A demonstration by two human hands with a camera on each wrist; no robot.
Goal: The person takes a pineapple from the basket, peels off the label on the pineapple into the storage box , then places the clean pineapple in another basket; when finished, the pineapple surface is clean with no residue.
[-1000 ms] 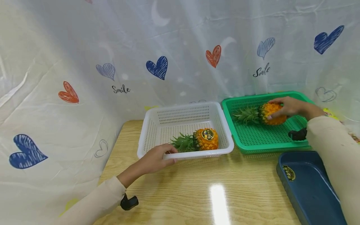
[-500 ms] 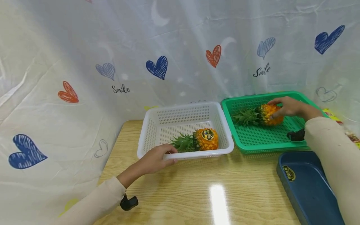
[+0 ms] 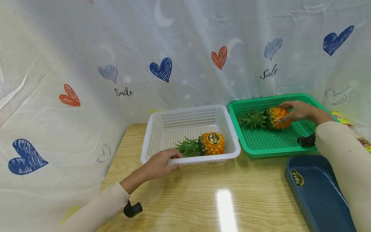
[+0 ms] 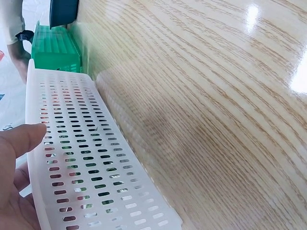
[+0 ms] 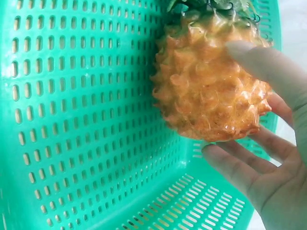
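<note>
Two pineapples, one per basket. Item in hand: pineapple (image 3: 276, 118), lying on its side in the green basket (image 3: 262, 141), crown toward the white basket (image 3: 153, 141). Your right hand (image 3: 298, 110) cups its body, fingers (image 5: 261, 62) curled round, thumb below. Likely light and stiff, perhaps plastic; glossy, bumpy rind grips well. Hold the body, not the spiky crown. Your left hand (image 3: 157, 165) grips the white basket's near rim beside the second pineapple (image 3: 211, 143).
</note>
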